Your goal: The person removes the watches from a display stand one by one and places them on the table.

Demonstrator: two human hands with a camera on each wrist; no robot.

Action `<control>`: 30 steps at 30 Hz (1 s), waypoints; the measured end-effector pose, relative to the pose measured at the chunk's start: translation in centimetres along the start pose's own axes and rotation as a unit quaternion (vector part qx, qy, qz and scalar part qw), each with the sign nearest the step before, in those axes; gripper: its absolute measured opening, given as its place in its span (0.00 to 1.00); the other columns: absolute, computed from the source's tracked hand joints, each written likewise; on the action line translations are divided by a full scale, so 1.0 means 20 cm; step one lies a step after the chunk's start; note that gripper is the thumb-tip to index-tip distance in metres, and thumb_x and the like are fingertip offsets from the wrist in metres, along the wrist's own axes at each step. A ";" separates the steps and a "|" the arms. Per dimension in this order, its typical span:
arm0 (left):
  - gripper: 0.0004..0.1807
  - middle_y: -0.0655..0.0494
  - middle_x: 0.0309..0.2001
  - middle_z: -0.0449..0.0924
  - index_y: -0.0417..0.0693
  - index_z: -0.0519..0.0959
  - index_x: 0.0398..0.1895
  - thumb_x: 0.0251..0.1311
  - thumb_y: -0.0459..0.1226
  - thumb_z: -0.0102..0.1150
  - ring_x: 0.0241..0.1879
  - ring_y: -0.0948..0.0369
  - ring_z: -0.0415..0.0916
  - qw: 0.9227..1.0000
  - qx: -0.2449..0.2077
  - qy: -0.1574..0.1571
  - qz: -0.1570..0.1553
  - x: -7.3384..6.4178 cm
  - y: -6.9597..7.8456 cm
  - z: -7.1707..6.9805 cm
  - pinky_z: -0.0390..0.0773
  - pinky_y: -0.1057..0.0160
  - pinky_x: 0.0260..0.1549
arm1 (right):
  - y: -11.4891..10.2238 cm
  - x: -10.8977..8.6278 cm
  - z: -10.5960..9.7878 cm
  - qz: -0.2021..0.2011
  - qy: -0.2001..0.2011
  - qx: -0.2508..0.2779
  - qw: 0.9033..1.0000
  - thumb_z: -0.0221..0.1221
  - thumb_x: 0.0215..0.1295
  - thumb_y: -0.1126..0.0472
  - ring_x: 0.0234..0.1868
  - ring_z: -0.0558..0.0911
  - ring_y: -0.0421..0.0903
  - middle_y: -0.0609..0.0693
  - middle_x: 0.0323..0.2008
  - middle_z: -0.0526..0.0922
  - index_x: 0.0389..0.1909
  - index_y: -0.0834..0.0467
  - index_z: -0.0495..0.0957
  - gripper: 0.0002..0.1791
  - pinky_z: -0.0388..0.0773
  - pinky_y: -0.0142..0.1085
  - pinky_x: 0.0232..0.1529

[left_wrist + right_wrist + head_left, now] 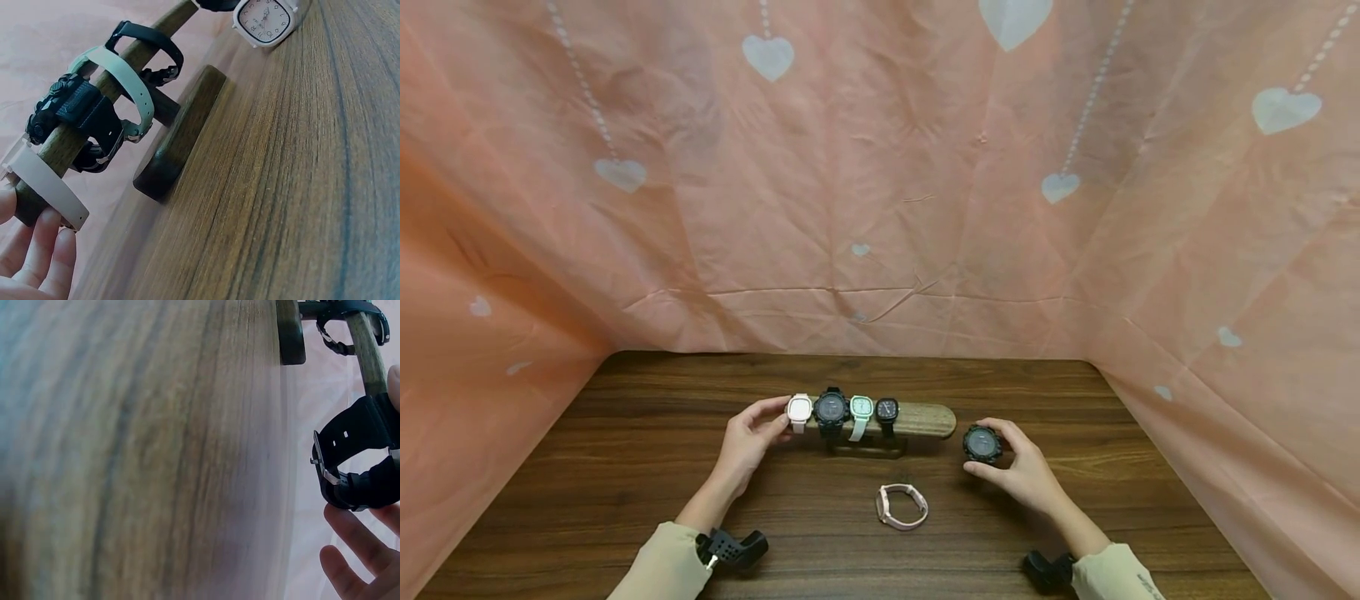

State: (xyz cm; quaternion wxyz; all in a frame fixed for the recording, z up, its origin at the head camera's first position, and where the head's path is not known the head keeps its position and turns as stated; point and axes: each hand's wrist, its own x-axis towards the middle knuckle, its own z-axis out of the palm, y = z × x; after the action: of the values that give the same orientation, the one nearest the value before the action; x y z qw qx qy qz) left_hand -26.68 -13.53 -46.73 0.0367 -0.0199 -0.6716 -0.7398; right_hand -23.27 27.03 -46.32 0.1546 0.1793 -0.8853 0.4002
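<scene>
Just off the bare right end of the wooden stand (pixel 928 419), whose long axis ran crosswise, the right hand (pixel 1024 473) held a black watch (pixel 982 444) between thumb and fingers while the left hand (pixel 747 446) pinched the opposite end.

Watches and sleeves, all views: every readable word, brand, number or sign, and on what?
None I can quote with certainty.
Pink watch on the table: dial numerals, too small.
Right sleeve: dark lettering, too small.
Round black watch in the right hand: dial marks, too blurred.
Pale pink watch, chunky black watch, mint-green watch, square black watch on wooden stand: any dial text too small.
</scene>
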 end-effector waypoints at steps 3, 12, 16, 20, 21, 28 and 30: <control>0.19 0.41 0.51 0.74 0.34 0.74 0.54 0.59 0.28 0.58 0.35 0.61 0.79 1.000 -0.001 -0.001 0.003 0.00 0.00 0.00 0.79 0.52 0.41 | 0.01 -0.01 -0.01 -0.011 0.003 -0.012 1.000 0.73 0.43 0.50 0.47 0.75 0.41 0.43 0.48 0.75 0.53 0.52 0.73 0.33 0.74 0.36 0.44; 0.19 0.40 0.51 0.75 0.34 0.73 0.54 0.59 0.28 0.58 0.35 0.60 0.79 1.000 -0.001 -0.002 0.005 0.00 0.00 0.00 0.80 0.54 0.40 | -0.01 -0.04 -0.02 -0.020 -0.005 -0.029 0.999 0.73 0.43 0.50 0.48 0.74 0.42 0.43 0.50 0.75 0.54 0.49 0.73 0.34 0.75 0.38 0.44; 0.19 0.40 0.50 0.75 0.34 0.74 0.54 0.59 0.28 0.58 0.35 0.61 0.79 1.000 0.001 -0.002 0.006 -0.01 0.01 0.01 0.79 0.54 0.40 | -0.01 -0.06 -0.03 -0.029 -0.010 -0.033 0.999 0.73 0.43 0.50 0.48 0.74 0.42 0.44 0.49 0.74 0.54 0.49 0.72 0.34 0.75 0.38 0.44; 0.19 0.40 0.50 0.75 0.34 0.73 0.54 0.59 0.29 0.58 0.34 0.61 0.80 1.000 0.002 -0.003 0.009 -0.01 0.01 0.01 0.79 0.53 0.40 | 0.00 -0.07 -0.03 -0.050 -0.019 -0.044 0.998 0.73 0.43 0.50 0.48 0.74 0.42 0.44 0.50 0.74 0.54 0.49 0.72 0.34 0.76 0.39 0.44; 0.19 0.40 0.50 0.75 0.34 0.73 0.54 0.59 0.29 0.58 0.34 0.60 0.80 1.000 0.003 -0.003 0.008 -0.01 0.01 0.01 0.79 0.53 0.40 | 0.00 -0.08 -0.02 -0.055 -0.020 -0.048 0.997 0.73 0.43 0.49 0.49 0.74 0.42 0.44 0.50 0.74 0.54 0.49 0.72 0.34 0.76 0.39 0.44; 0.19 0.40 0.50 0.75 0.35 0.74 0.54 0.59 0.28 0.58 0.34 0.61 0.79 1.000 0.008 0.005 -0.004 -0.01 0.01 0.00 0.79 0.54 0.40 | -0.02 -0.11 -0.03 -0.066 -0.038 -0.062 0.995 0.71 0.44 0.47 0.51 0.73 0.44 0.46 0.51 0.73 0.55 0.49 0.72 0.34 0.74 0.46 0.47; 0.19 0.40 0.51 0.74 0.35 0.74 0.54 0.59 0.28 0.58 0.34 0.62 0.79 1.000 0.010 0.006 -0.005 -0.01 0.01 0.00 0.79 0.54 0.40 | -0.03 -0.11 -0.03 -0.065 -0.046 -0.067 0.995 0.70 0.45 0.47 0.52 0.73 0.46 0.46 0.52 0.72 0.56 0.48 0.71 0.35 0.74 0.48 0.47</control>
State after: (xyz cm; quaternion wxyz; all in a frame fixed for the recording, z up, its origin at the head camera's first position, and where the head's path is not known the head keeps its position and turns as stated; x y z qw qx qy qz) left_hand -26.45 -13.49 -46.53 0.0371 -0.0119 -0.6786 -0.7335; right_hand -20.91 27.61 -46.52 0.1506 0.2440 -0.9028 0.3205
